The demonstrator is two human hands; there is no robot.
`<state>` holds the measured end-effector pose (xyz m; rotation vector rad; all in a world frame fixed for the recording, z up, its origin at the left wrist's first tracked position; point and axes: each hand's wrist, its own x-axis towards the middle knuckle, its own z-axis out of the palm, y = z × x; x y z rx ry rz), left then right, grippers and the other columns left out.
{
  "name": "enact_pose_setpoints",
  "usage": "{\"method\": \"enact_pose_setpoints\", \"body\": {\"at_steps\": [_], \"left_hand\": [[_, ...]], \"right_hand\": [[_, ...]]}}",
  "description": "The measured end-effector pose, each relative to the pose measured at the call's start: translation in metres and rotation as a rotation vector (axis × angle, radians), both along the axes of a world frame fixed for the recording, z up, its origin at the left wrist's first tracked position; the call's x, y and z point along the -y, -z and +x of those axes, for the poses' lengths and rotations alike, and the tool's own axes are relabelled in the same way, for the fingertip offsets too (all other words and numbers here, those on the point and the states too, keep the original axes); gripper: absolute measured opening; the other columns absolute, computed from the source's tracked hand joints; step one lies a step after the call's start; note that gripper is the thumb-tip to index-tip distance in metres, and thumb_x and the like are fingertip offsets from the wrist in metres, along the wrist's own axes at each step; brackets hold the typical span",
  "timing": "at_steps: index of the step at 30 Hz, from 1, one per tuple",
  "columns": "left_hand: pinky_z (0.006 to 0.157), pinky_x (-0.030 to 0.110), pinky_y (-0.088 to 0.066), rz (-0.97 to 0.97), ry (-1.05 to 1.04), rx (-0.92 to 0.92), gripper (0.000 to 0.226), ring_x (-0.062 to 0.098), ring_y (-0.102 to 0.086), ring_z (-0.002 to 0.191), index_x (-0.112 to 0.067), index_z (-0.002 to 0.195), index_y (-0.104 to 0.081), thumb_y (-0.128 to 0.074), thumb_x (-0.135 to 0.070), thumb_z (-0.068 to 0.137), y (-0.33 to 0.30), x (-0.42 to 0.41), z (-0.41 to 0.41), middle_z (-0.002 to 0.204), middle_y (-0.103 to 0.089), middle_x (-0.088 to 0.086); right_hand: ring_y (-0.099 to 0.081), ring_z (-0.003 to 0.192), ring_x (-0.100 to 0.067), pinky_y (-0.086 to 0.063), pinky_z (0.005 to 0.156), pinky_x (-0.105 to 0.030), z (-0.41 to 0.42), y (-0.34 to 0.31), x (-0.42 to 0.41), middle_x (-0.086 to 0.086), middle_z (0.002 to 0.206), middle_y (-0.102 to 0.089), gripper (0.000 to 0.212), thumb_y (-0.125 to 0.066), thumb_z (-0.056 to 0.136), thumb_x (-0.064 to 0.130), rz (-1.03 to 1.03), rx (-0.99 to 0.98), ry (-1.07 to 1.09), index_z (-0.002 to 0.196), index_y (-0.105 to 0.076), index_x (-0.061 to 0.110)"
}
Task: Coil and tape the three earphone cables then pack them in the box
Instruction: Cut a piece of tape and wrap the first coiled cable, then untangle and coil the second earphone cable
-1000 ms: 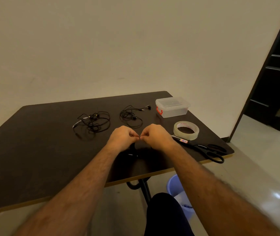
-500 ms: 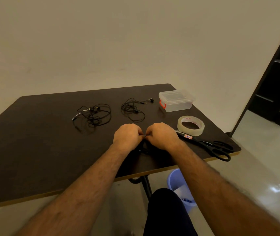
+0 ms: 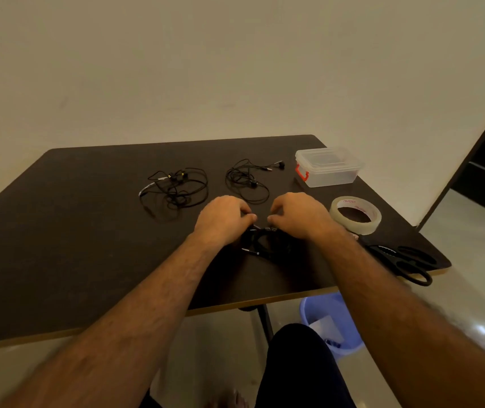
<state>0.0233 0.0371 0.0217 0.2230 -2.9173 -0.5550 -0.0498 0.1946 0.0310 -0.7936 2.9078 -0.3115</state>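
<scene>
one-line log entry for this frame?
phase: coiling first cable | left hand: grips cable | right hand: grips cable | other two cables: loose | box: lid on

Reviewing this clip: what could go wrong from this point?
Both hands, left hand and right hand, pinch the dark cable, so reaching for the tape roll may let the coil spring loose. The scissors lie near the table edge and could be knocked off.
</scene>
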Motion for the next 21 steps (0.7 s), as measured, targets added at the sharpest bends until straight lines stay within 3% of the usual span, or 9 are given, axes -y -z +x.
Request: {"method": "enact_pose_setpoints", "body": {"at_steps": [3, 6, 13, 18, 21], "left_hand": [[0.095, 0.035, -0.049, 0.043, -0.046, -0.074, 0.029, 0.016, -0.062, 0.111, -0.023, 0.120, -0.069, -0.063, -0.033, 0.093, -0.002, 0.014, -0.016, 0.118, -0.070, -0.003], [0.100, 0.036, -0.045, 0.086, -0.072, -0.082, 0.038, 0.020, -0.058, 0.118, -0.020, 0.132, -0.061, -0.064, -0.024, 0.094, -0.002, 0.025, -0.042, 0.129, -0.064, 0.002], [0.106, 0.041, -0.043, -0.020, -0.067, -0.050, 0.053, 0.027, -0.050, 0.130, -0.020, 0.144, -0.049, -0.059, -0.005, 0.094, 0.007, 0.046, -0.109, 0.145, -0.051, 0.005], [0.096, 0.045, -0.049, -0.162, -0.004, 0.082, 0.041, 0.031, -0.054, 0.118, -0.026, 0.141, -0.052, -0.053, -0.019, 0.100, 0.017, 0.056, -0.135, 0.139, -0.046, 0.006], [0.089, 0.041, -0.049, -0.164, -0.040, 0.115, 0.030, 0.029, -0.057, 0.109, -0.023, 0.129, -0.059, -0.054, -0.026, 0.100, 0.015, 0.057, -0.138, 0.131, -0.047, 0.008]], "right_hand": [[-0.061, 0.101, -0.014, -0.051, 0.085, -0.033, -0.011, 0.001, 0.009, 0.000, 0.113, -0.067, 0.028, -0.060, 0.094, 0.037, -0.083, -0.055, 0.037, 0.117, -0.064, 0.021], [-0.061, 0.107, -0.018, -0.052, 0.090, -0.037, -0.031, 0.004, 0.022, -0.004, 0.119, -0.065, 0.033, -0.062, 0.094, 0.036, -0.118, -0.063, 0.073, 0.123, -0.061, 0.020], [-0.054, 0.123, -0.026, -0.047, 0.099, -0.041, -0.085, 0.009, 0.058, -0.009, 0.139, -0.053, 0.050, -0.060, 0.096, 0.023, -0.178, 0.007, 0.089, 0.143, -0.043, 0.021], [-0.048, 0.126, -0.029, -0.046, 0.101, -0.044, -0.113, 0.019, 0.077, -0.011, 0.141, -0.049, 0.052, -0.060, 0.095, 0.032, -0.069, -0.019, 0.086, 0.142, -0.044, 0.019], [-0.052, 0.117, -0.026, -0.050, 0.097, -0.043, -0.114, 0.025, 0.087, -0.009, 0.133, -0.051, 0.039, -0.058, 0.095, 0.033, -0.066, -0.018, 0.066, 0.132, -0.054, 0.020]]}}
